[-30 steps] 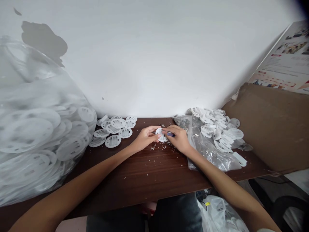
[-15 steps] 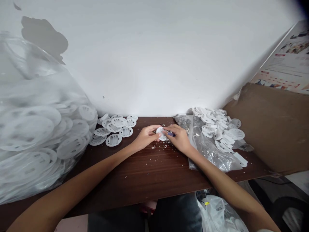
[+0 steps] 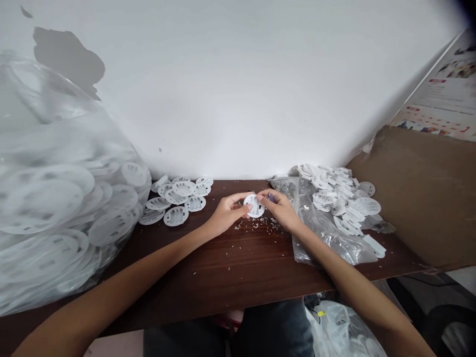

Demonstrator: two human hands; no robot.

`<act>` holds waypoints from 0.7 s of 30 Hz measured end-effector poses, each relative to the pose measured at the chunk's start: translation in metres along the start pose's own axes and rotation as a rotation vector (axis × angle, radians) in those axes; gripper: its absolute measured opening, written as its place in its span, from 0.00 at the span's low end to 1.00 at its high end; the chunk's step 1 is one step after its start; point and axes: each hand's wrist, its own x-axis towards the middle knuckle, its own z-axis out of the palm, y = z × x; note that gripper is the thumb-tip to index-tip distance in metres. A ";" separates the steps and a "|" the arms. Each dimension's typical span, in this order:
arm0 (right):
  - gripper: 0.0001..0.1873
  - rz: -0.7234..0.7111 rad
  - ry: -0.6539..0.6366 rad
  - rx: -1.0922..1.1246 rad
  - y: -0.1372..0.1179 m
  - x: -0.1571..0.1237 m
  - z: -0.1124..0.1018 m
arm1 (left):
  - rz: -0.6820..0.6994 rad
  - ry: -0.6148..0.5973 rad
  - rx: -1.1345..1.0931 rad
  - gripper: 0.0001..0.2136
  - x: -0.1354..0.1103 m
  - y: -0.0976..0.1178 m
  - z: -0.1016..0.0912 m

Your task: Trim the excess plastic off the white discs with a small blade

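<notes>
My left hand (image 3: 225, 214) and my right hand (image 3: 281, 210) meet over the dark wooden table (image 3: 230, 267), both pinching one small white slotted plastic disc (image 3: 254, 205) held a little above the tabletop. A small blue tool (image 3: 271, 198) shows between the fingers of my right hand. White plastic shavings (image 3: 256, 225) lie scattered on the wood just beneath the disc.
A group of white slotted discs (image 3: 178, 196) lies on the table at the left, next to a big clear bag (image 3: 55, 198) full of such discs. At the right, white pieces (image 3: 338, 196) are heaped on a clear plastic bag (image 3: 323, 233), beside a brown cardboard box (image 3: 420, 193).
The disc has been lifted and turned so its slotted face shows more fully; both hands shifted slightly right and up with it.
</notes>
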 end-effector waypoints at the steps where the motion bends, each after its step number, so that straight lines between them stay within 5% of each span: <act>1: 0.14 0.023 -0.008 0.058 -0.001 0.000 -0.001 | 0.000 0.013 -0.018 0.25 -0.001 0.003 0.003; 9: 0.14 0.245 -0.128 0.554 -0.013 -0.007 0.003 | -0.078 0.179 -0.439 0.22 0.002 0.010 0.022; 21: 0.14 0.341 -0.204 0.757 -0.015 -0.021 0.024 | -0.006 0.209 -0.289 0.11 -0.005 -0.010 0.029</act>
